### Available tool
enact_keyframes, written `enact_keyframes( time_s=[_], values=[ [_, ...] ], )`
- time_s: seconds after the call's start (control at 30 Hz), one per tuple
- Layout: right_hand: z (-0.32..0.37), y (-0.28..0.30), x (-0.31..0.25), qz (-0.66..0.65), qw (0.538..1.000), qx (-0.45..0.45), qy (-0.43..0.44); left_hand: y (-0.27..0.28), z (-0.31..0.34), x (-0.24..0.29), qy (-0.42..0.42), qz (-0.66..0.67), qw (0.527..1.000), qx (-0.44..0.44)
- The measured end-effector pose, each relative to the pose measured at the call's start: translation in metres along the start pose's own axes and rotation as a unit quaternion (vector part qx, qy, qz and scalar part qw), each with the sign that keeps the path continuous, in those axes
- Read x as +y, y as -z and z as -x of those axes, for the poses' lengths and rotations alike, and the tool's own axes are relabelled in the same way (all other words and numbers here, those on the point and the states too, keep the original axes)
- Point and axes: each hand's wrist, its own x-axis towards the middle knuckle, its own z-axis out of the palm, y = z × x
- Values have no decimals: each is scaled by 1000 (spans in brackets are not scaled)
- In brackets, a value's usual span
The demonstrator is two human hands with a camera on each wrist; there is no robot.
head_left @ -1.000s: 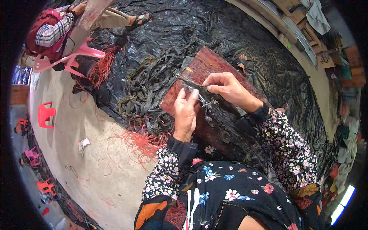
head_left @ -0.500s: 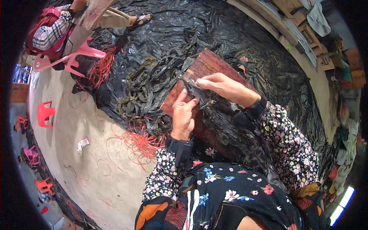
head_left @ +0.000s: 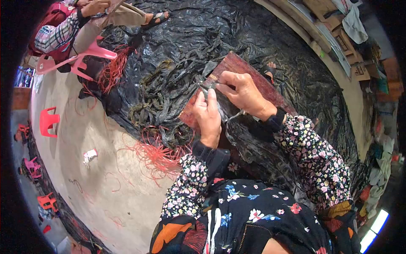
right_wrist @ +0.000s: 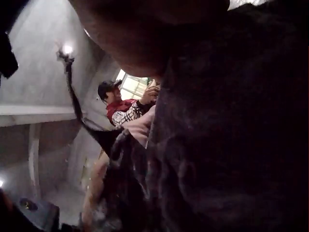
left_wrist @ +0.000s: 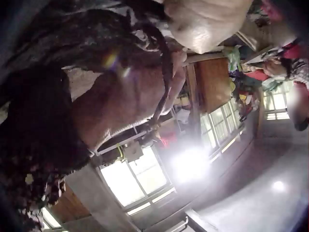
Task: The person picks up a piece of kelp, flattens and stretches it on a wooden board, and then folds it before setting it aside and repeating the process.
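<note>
Dark, wrinkled leaf-like strips (head_left: pixel 253 142) hang from both hands over a reddish-brown board (head_left: pixel 241 65) in the head view. The left hand (head_left: pixel 208 116) pinches their upper end between thumb and fingers. Just to its right, the right hand (head_left: pixel 247 95) holds the same end with curled fingers and thumb. In the left wrist view a thin dark strand (left_wrist: pixel 166 67) dangles in front of a forearm. The right wrist view shows a dark strand (right_wrist: pixel 75 96) and a dark mass; the fingertips are hidden there.
Tangled dark strips (head_left: pixel 158 93) lie on black plastic sheeting (head_left: pixel 177 17) beyond the board. Red string (head_left: pixel 158 154) is heaped on the left. A pink chair (head_left: pixel 95 51) with a seated person is at upper left; a red stool (head_left: pixel 49 122) stands on the pale floor.
The right hand has lifted slightly from the strips and its fingers are more curled. The left hand has moved a little right. The seated person's hands have shifted.
</note>
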Motion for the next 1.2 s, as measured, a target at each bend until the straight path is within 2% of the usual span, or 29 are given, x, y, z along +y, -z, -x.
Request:
enact_keyframes(
  time_s=[0.03,0.1,0.13,0.2,0.23,0.3,0.33,0.37,0.4,0.47,0.5,0.53,0.6,0.63,0.73,0.77,0.83,0.9,0.97,1.0,1.03,1.07,1.13,1.2],
  values=[
    [2,-3,3,0,1000,-1,-2,-2,-1,0,-4,-2,1000,3],
    [2,-10,6,141,989,30,39,-6,-4,1,-8,-17,1000,22],
    [0,-11,8,165,983,29,70,-7,-4,6,-35,-89,995,28],
    [1,-12,4,172,983,23,62,-10,-2,22,-83,-222,971,19],
    [1,-13,2,180,982,16,60,-9,-3,22,-83,-223,971,15],
    [2,-13,10,185,981,29,57,-6,-4,20,-167,-312,935,-5],
    [2,-5,11,115,993,4,16,-4,-3,21,-125,-291,949,-7],
    [3,2,11,43,999,-23,-23,0,-2,21,-126,-290,949,-8],
    [4,11,7,-31,993,-64,-98,6,-1,22,-85,-264,961,-5],
    [6,23,13,-95,971,-155,-158,17,1,22,1,-211,978,1],
    [10,26,17,-134,953,-199,-185,19,4,21,1,-212,977,1],
    [12,26,17,-134,953,-199,-185,20,6,21,20,-159,987,-9],
    [15,28,18,-231,944,-173,-158,24,13,24,74,-69,994,-52],
    [14,29,17,-231,944,-172,-160,21,18,24,76,-69,993,-53],
    [13,24,13,-126,990,-61,-27,16,35,25,40,-188,978,-82],
    [13,23,12,-127,990,-59,-28,16,36,23,41,-189,977,-84],
    [13,21,11,-63,997,-39,9,13,38,19,-49,-182,981,-50],
    [12,19,14,-51,998,-31,22,12,39,12,-40,-184,981,-45],
    [13,17,19,45,997,-12,69,7,38,10,-82,-200,976,-10],
    [13,18,20,45,997,-10,67,8,37,10,-34,-219,975,-7],
    [13,21,20,99,990,-7,98,10,34,2,-32,-219,975,-10],
    [13,22,21,152,980,-4,129,14,28,-10,-94,-237,966,-27],
    [13,22,26,179,974,-8,140,7,33,8,-103,-263,958,-53],
    [13,20,33,215,964,-12,155,15,29,3,-99,-282,953,-52]
  ],
)
